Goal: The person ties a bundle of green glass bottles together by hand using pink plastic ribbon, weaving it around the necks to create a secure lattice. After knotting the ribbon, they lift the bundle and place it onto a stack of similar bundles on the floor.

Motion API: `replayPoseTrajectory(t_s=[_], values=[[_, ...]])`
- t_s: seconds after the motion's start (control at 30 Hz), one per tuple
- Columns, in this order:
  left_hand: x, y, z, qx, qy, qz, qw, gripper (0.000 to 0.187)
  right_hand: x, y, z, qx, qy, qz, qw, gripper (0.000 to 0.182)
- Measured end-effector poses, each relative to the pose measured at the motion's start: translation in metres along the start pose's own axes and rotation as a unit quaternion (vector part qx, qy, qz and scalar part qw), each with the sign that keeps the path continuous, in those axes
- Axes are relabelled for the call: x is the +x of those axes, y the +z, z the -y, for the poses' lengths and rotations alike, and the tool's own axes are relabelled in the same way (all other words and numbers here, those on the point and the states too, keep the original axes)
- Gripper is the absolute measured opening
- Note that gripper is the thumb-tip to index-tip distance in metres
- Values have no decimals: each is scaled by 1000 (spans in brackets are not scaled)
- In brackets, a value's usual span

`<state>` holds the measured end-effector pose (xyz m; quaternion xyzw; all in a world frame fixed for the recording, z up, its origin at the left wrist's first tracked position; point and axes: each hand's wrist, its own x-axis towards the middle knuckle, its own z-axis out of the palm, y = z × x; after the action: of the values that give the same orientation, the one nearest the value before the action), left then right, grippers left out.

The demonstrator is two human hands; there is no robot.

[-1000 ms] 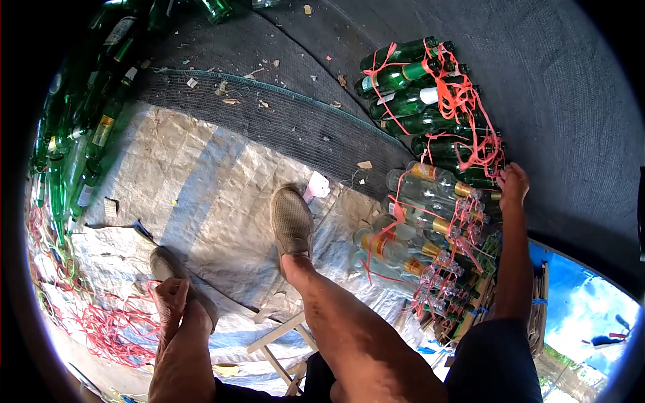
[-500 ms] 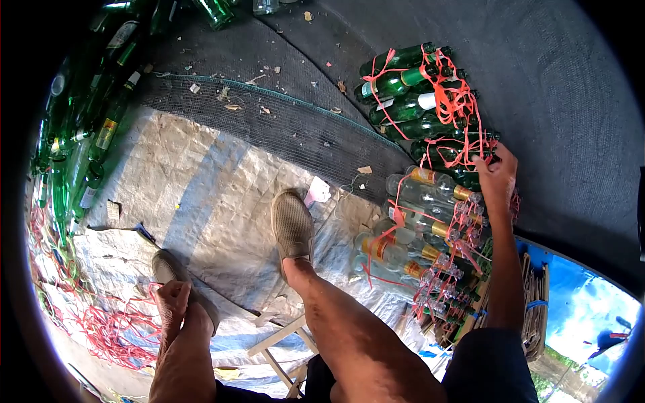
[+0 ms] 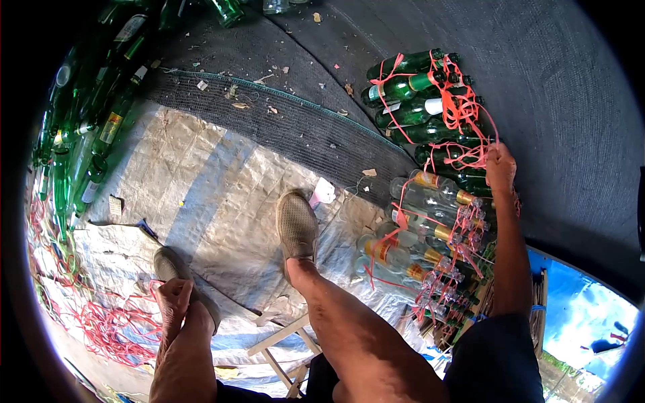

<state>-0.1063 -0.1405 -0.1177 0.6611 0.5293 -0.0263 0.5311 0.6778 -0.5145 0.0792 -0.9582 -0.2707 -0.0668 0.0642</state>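
My right hand is closed on red plastic string at the neck end of a bundle of green glass bottles. The string loops around the bottles and tangles over their necks; one strand arcs up from my fingers. Just below lies a second tied bundle, of clear glass bottles with orange and gold labels. By my left shin, my left hand is closed with the fingertips pinched together. A thin red strand shows near its fingers, but I cannot make out what they hold.
Loose green bottles are heaped along the left side. A pile of red string lies at lower left. Underfoot is a pale, blue-striped tarp, with dark netting beyond, scattered with scraps. Part of a wooden stool shows between my legs.
My right hand has turned and closed into a fist on the string, pulling a strand into a raised arc. My left hand stays in place. The view has shifted slightly.
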Motion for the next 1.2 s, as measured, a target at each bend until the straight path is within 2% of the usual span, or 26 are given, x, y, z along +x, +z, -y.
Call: replayPoseTrajectory(t_s=[0.07,0.1,0.2,0.23,0.27,0.33,0.37,0.47,0.6,0.7,0.8,0.83,0.93,1.07,1.13,1.2], values=[[0,1,-3,-6,-2,0,1000,24,0,-11,11,51,41,2,998,22],[-1,1,-3,-7,0,-3,1000,24,5,-12,1,11,-23,-8,1000,26],[-1,2,-5,-9,5,-8,1000,24,20,-11,-21,13,-62,-42,997,27],[-1,2,-6,-10,6,-9,1000,24,20,-26,3,28,86,44,995,27],[-1,2,-6,-9,3,-9,1000,24,19,-22,8,138,115,40,983,27],[-1,2,-7,-8,-4,-9,1000,24,17,-17,18,352,170,31,920,28],[-1,2,-6,-9,-5,-6,1000,24,17,-18,23,347,180,40,920,32],[0,1,-2,-14,-8,0,1000,24,13,-15,36,424,222,66,876,33],[1,2,-2,-13,-2,1,1000,24,9,-12,41,416,227,160,866,36],[-1,1,-1,-9,4,0,1000,23,0,-33,76,474,281,285,785,37],[-2,2,0,-3,9,-7,1000,23,-4,-43,69,470,242,382,758,36],[-2,1,1,-1,11,-10,1000,23,-6,-47,66,446,187,410,774,29],[-3,2,2,5,14,-15,1000,23,-3,-55,64,364,179,365,838,23],[-2,1,2,11,21,-21,1000,23,7,-79,61,218,159,267,925,25],[-1,2,2,14,25,-23,999,23,14,-87,46,115,72,225,965,28],[-1,3,2,18,29,-26,999,22,28,-92,9,18,-13,190,982,30]])
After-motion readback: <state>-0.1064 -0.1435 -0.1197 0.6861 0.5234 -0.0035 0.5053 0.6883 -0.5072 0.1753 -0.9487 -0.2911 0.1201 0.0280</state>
